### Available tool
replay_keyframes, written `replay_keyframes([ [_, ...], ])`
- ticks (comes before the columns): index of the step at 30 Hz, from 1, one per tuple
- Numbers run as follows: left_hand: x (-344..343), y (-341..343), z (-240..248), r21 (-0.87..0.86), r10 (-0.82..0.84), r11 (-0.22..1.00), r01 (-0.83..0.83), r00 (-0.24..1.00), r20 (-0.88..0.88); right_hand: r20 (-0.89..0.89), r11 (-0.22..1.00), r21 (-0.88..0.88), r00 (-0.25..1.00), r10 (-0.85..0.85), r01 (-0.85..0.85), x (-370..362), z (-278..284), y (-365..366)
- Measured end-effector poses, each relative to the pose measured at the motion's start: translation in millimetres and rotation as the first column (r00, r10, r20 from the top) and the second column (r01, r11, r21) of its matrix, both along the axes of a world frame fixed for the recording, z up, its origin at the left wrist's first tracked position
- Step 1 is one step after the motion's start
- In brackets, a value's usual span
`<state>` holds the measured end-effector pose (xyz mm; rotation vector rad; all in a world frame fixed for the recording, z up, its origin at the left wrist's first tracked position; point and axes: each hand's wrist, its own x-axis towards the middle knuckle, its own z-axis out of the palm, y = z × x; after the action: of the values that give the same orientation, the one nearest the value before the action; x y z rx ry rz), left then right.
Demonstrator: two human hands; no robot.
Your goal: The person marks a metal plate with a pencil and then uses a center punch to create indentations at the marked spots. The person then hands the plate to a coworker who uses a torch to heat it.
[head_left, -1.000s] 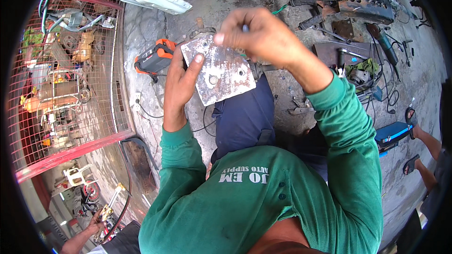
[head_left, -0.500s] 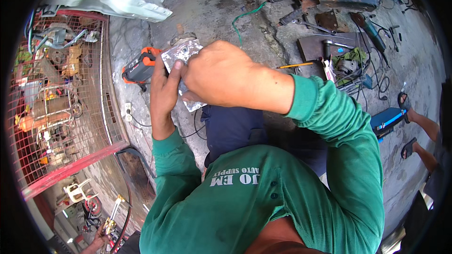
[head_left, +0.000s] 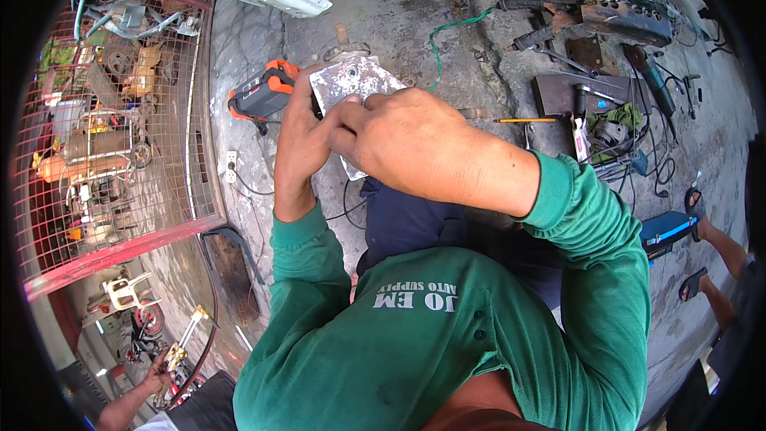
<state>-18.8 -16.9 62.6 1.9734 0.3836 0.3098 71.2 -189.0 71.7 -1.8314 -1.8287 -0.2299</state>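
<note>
Left hand (head_left: 299,140) grips the flat metal plate (head_left: 351,84) by its left edge, fingers wrapped behind, thumb on the face; plate is held up off the concrete floor (head_left: 399,8), above the dark-trousered lap, tilted toward the person. Right hand (head_left: 407,148) now lies across the plate's lower half w/ fingers curled in, covering most of it; a sec ago it was raised above the plate's top edge, since then it has come down and forward onto the face, so work has gone from lifting clear to pressing or rubbing at the surface of the plate; can't tell if it pinches anything small. Orange-black power tool (head_left: 262,96) lies on the floor just left of the plate; green wire (head_left: 447,32), pencil (head_left: 523,120), dark metal blocks (head_left: 582,92) to the right; red mesh cage (head_left: 112,112) at far left.
</note>
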Motion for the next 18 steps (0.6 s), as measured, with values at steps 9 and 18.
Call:
replay_keyframes([
  [9, -1, 11, -12, -0.035, -0.057, 0.998, 0.058, 0.998, 0.029, 0.055, 0.976, -0.216, 0.998, -0.03, 0.041, 2, 8, 4],
  [18, -1, 15, -15, -0.005, -0.016, 1.0, 0.016, 1.0, 0.008, 0.035, 0.961, -0.274, 0.999, -0.019, 0.028, 5, 13, 2],
])
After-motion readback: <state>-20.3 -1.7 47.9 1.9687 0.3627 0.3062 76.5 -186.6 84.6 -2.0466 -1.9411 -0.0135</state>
